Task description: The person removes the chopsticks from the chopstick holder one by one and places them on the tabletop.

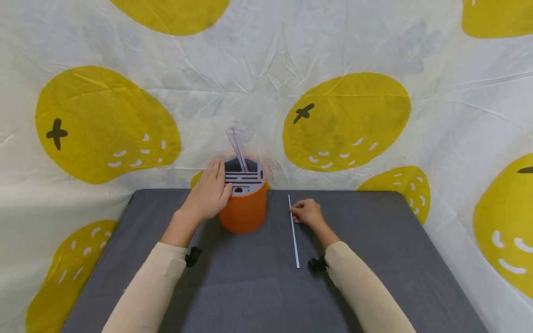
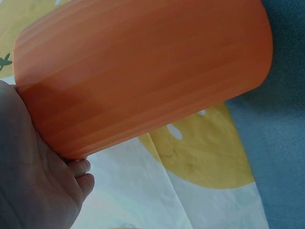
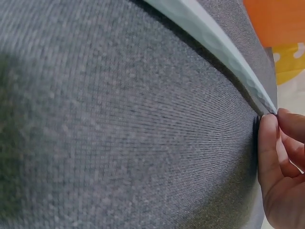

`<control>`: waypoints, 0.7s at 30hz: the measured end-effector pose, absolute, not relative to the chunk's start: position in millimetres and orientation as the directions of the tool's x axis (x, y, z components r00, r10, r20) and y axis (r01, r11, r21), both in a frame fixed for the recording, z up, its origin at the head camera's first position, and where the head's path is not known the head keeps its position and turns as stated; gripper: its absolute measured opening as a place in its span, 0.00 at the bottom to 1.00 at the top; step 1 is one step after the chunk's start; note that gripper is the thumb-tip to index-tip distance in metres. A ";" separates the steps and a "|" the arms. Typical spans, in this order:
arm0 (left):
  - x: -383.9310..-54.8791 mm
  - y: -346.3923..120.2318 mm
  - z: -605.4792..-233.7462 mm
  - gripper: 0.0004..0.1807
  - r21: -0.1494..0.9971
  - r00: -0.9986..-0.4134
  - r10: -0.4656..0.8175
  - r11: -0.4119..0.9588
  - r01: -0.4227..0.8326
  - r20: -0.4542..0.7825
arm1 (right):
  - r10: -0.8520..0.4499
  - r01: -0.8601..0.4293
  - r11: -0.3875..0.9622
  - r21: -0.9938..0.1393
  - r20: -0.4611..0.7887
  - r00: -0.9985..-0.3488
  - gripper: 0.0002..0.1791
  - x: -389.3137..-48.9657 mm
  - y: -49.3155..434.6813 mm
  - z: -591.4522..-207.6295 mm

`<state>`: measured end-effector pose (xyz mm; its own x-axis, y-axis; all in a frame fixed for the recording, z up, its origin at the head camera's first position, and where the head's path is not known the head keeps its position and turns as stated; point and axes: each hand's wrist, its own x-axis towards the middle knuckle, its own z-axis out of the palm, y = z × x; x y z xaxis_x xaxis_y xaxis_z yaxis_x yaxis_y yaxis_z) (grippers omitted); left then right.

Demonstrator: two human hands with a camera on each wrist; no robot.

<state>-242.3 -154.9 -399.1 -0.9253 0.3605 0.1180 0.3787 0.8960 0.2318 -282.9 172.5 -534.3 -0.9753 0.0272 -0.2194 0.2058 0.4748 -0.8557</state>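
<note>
An orange pen holder (image 1: 243, 212) with a grey slotted top (image 1: 243, 178) stands upright near the table's back edge. My left hand (image 1: 209, 192) rests against its upper left side, fingers straight, thumb at the top rim. In the left wrist view that hand (image 2: 38, 176) touches the top end of the holder (image 2: 143, 71). To the right, my right hand (image 1: 307, 212) pinches a thin white stick (image 1: 294, 236) near its far end between thumb and fingertips. The right wrist view shows the stick (image 3: 209, 36) close to the cloth, with the hand (image 3: 283, 162) at its end.
Several thin, pale pinkish sticks (image 1: 238, 148) lean in the holder's rear compartment. Dark grey cloth (image 1: 258, 286) covers the table. Behind it hangs a white curtain (image 1: 245, 60) printed with yellow fruit. A small black device sits at each wrist.
</note>
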 end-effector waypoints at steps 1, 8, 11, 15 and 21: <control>-241.8 -154.7 -399.4 0.40 0.231 -0.925 0.360 0.896 0.379 0.120 | 0.031 0.205 0.477 -0.855 -0.217 -0.976 0.08 -282.8 172.6 -535.0; -238.6 -153.9 -400.6 0.40 0.234 -0.926 0.356 0.896 0.376 0.125 | 0.029 0.185 0.479 -0.858 -0.195 -0.980 0.07 -279.4 173.4 -536.3; -236.9 -153.1 -400.4 0.40 0.237 -0.926 0.354 0.896 0.375 0.127 | 0.029 0.180 0.471 -0.864 -0.189 -0.982 0.06 -278.3 173.5 -536.0; -235.4 -152.7 -400.7 0.40 0.237 -0.927 0.352 0.897 0.373 0.129 | 0.024 0.169 0.466 -0.869 -0.179 -0.984 0.06 -277.7 174.2 -536.6; -232.1 -151.5 -401.6 0.40 0.245 -0.929 0.346 0.897 0.368 0.130 | 0.003 0.154 0.475 -0.867 -0.174 -0.985 0.07 -276.6 177.3 -539.7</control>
<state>-232.1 -151.5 -401.6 -0.9293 0.3459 0.1297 0.3681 0.8969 0.2453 -276.6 177.3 -539.7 -0.9848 0.0032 -0.1735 0.1543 0.4745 -0.8666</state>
